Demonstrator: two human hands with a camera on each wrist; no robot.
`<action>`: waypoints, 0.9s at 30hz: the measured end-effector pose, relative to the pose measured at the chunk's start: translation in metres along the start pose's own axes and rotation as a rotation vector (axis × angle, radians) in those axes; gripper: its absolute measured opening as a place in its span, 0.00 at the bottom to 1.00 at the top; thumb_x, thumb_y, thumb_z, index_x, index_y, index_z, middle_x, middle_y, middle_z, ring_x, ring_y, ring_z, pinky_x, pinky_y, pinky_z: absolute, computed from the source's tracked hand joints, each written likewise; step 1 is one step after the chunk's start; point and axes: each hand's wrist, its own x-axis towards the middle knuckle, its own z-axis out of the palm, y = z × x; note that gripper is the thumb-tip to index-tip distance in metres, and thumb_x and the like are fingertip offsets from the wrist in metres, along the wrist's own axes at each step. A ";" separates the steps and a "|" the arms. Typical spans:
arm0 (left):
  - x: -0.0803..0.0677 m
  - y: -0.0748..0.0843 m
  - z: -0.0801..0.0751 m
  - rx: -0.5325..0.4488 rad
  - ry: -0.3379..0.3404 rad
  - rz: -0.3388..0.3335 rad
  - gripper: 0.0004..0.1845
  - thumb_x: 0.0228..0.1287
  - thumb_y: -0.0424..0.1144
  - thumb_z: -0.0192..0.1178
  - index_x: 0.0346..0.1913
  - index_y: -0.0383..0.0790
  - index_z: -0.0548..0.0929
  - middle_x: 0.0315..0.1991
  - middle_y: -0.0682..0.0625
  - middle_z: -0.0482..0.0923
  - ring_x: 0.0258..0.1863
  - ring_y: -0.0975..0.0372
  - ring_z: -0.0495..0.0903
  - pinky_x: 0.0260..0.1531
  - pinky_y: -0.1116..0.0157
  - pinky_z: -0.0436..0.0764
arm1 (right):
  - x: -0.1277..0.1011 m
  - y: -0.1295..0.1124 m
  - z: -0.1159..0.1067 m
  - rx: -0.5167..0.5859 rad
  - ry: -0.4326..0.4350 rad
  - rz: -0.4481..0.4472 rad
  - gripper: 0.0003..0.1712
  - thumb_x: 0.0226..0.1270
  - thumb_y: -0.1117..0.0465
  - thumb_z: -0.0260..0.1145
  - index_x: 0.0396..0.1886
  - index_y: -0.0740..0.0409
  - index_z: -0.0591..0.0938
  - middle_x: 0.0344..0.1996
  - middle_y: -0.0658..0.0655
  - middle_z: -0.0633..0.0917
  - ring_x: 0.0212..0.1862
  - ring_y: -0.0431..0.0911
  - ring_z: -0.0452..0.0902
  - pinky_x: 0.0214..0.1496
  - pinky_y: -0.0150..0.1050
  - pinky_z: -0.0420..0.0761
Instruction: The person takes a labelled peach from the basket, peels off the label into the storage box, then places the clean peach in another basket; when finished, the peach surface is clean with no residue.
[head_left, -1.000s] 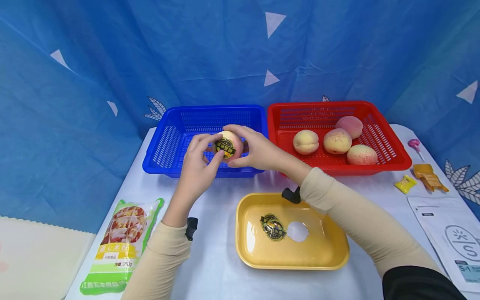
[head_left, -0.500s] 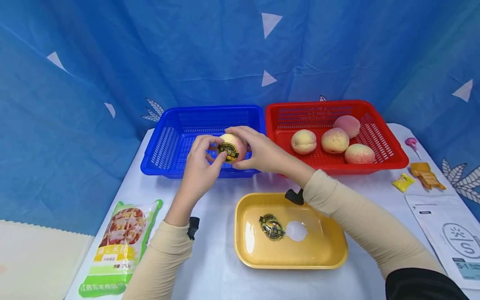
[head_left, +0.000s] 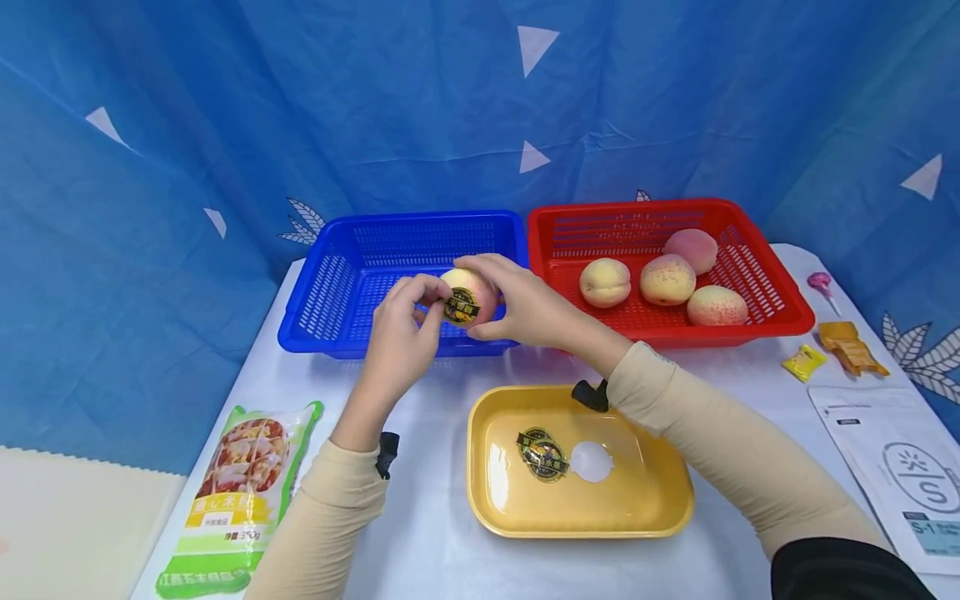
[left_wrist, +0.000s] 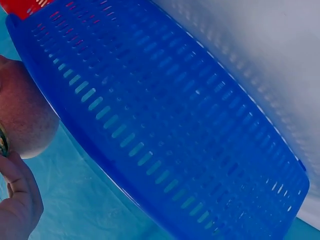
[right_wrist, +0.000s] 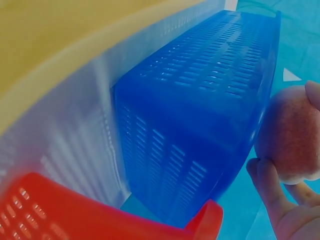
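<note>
A yellow-pink peach (head_left: 484, 298) is held up over the front of the blue basket (head_left: 341, 343). My right hand (head_left: 528, 302) grips it from the right, fingers over the top and thumb below. On its near side is a round black-and-gold sticker (head_left: 461, 307). Thumb and forefinger of my left hand (head_left: 405, 329) pinch the sticker's left edge. In the left wrist view, the peach (left_wrist: 25, 110) and left fingertips show at the left border. The right wrist view has the peach (right_wrist: 290, 135) in the right fingers, beyond the blue basket's rim.
A red basket (head_left: 780, 325) holds several peaches (head_left: 667, 280). In front, a yellow tray (head_left: 480, 508) contains a sticker (head_left: 542, 455) and a white round piece (head_left: 592, 461). A food bag (head_left: 240, 492) lies left; a lollipop (head_left: 820, 282), wrapped sweets (head_left: 805, 363) and white pouch (head_left: 892, 467) lie right.
The left thumb and forefinger have come together on the sticker's edge. The peach has shifted slightly right in the view, while the baskets and tray appear slightly further left.
</note>
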 end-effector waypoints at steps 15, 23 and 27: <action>-0.024 0.030 -0.001 -0.171 -0.017 -0.010 0.07 0.67 0.30 0.60 0.43 0.40 0.86 0.42 0.50 0.84 0.40 0.63 0.81 0.36 0.69 0.83 | -0.023 0.017 -0.025 -0.064 0.161 0.077 0.49 0.54 0.55 0.79 0.74 0.47 0.65 0.71 0.52 0.68 0.66 0.49 0.71 0.63 0.49 0.80; -0.055 0.031 0.031 -0.304 -0.406 -0.108 0.10 0.62 0.28 0.61 0.44 0.42 0.87 0.40 0.50 0.84 0.36 0.63 0.80 0.36 0.69 0.84 | -0.055 0.040 -0.049 0.008 0.240 0.169 0.49 0.53 0.57 0.79 0.73 0.44 0.65 0.67 0.53 0.71 0.52 0.51 0.79 0.57 0.49 0.83; -0.072 0.024 0.057 -0.179 -0.572 -0.028 0.11 0.61 0.28 0.61 0.43 0.42 0.87 0.39 0.53 0.83 0.34 0.69 0.79 0.35 0.74 0.82 | -0.069 0.054 -0.057 0.030 0.258 0.217 0.49 0.53 0.57 0.79 0.73 0.44 0.65 0.67 0.54 0.71 0.51 0.52 0.79 0.52 0.51 0.86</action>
